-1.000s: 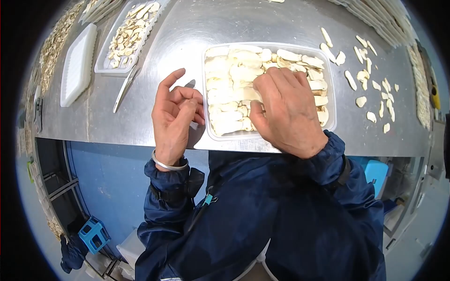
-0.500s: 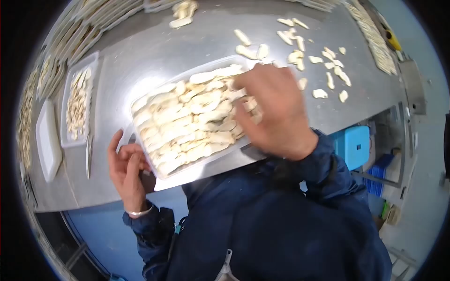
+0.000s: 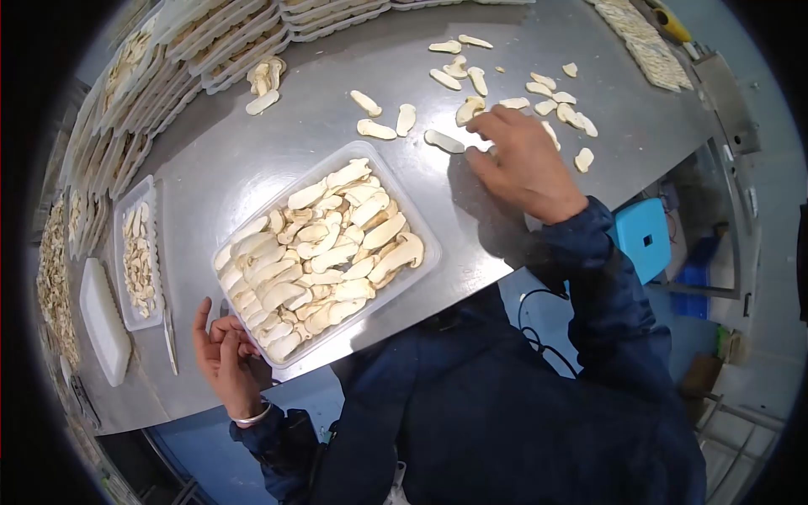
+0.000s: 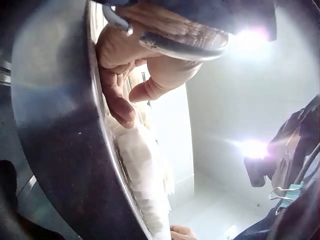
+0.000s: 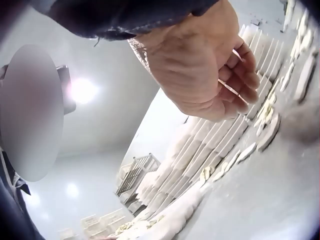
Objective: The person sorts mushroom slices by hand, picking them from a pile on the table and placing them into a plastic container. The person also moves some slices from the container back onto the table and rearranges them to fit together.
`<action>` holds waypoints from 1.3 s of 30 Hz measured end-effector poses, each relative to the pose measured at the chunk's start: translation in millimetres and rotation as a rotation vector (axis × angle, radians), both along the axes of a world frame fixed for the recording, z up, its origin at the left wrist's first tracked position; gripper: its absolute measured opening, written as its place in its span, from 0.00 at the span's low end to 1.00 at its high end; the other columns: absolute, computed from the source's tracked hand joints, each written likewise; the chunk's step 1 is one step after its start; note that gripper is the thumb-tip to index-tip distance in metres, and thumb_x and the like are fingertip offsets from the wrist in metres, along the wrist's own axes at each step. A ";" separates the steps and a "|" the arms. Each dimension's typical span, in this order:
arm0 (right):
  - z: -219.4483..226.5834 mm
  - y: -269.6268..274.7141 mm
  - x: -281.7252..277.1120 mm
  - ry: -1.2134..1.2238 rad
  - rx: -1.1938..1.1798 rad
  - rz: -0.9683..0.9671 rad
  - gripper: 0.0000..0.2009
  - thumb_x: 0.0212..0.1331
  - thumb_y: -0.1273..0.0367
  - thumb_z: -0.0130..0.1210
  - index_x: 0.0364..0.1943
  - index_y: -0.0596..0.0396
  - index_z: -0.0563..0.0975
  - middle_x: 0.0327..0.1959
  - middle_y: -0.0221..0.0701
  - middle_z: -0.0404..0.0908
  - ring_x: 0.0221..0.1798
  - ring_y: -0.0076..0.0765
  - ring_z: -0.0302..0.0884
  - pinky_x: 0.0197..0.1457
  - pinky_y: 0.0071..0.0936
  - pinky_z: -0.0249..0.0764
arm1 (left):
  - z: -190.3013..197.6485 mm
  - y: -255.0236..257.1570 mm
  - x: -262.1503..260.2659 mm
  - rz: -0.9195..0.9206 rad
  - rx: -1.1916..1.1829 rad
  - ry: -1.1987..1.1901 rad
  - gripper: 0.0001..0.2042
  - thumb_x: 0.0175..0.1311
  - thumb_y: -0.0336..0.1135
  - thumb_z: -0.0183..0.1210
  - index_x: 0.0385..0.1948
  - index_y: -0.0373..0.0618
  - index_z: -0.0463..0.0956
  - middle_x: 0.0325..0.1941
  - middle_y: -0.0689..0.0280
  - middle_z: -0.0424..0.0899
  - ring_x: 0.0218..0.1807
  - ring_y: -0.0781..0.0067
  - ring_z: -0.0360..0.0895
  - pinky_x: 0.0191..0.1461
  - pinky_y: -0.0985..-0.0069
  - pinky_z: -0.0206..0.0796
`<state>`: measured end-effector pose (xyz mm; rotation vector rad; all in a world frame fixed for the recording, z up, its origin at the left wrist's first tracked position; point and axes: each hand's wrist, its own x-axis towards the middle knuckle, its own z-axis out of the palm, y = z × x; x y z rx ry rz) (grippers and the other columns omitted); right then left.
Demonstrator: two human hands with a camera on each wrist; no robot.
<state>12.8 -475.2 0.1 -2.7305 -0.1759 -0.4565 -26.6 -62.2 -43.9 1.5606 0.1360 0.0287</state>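
Observation:
A clear plastic tray (image 3: 431, 252) packed with rows of sliced mushrooms (image 3: 324, 244) lies at an angle on the metal table. At its near left corner is my left hand (image 3: 225, 362), fingers loosely bent, with fingertips right at the tray's wall; the left wrist view shows the same hand (image 4: 130, 65) low at the table edge. My right hand (image 3: 530, 164) hovers right of the tray among loose slices, fingers relaxed and slightly bent. A single mushroom slice (image 3: 444, 141) lies just left of its fingertips. In the right wrist view no slice shows in the hand (image 5: 200, 75).
More loose slices (image 3: 566, 111) are scattered at the back right, and a small pile (image 3: 266, 76) sits at the back left. Stacked filled trays (image 3: 135, 109) line the far left. A smaller tray (image 3: 156, 278), a white empty tray (image 3: 105, 324) and a knife (image 3: 171, 341) lie left.
My right hand has left the filled tray and moved right to the loose slices. The tray appears turned in the head view, which has shifted. My left hand stays beside the tray.

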 end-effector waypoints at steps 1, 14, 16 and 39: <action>-1.9 5.4 3.7 0.014 -0.013 0.031 0.09 0.51 0.70 0.55 0.32 0.61 0.76 0.33 0.43 0.76 0.40 0.50 0.74 0.48 0.41 0.68 | -0.6 0.7 -0.4 0.002 0.007 0.003 0.25 0.64 0.24 0.49 0.64 0.33 0.56 0.33 0.65 0.76 0.24 0.88 0.67 0.27 0.91 0.60; -14.9 11.3 17.7 0.045 -0.241 0.002 0.08 0.47 0.70 0.56 0.30 0.60 0.73 0.32 0.42 0.75 0.38 0.50 0.73 0.43 0.42 0.68 | 1.1 -3.9 -0.5 0.025 0.003 -0.004 0.25 0.64 0.24 0.49 0.64 0.32 0.57 0.34 0.66 0.76 0.24 0.88 0.64 0.26 0.90 0.59; -8.7 17.4 16.6 0.097 -0.204 -0.012 0.07 0.46 0.72 0.54 0.29 0.60 0.73 0.32 0.42 0.75 0.38 0.50 0.73 0.43 0.42 0.67 | 3.0 -4.2 0.7 0.009 -0.015 0.006 0.25 0.64 0.23 0.48 0.64 0.33 0.57 0.35 0.65 0.76 0.23 0.88 0.63 0.26 0.89 0.59; -6.0 185.1 -9.6 -0.057 -0.114 0.696 0.11 0.42 0.74 0.57 0.31 0.59 0.70 0.31 0.36 0.68 0.38 0.40 0.69 0.43 0.36 0.65 | 4.6 -0.5 0.0 -0.018 -0.080 0.019 0.26 0.59 0.20 0.48 0.63 0.35 0.58 0.35 0.63 0.78 0.29 0.80 0.76 0.30 0.85 0.69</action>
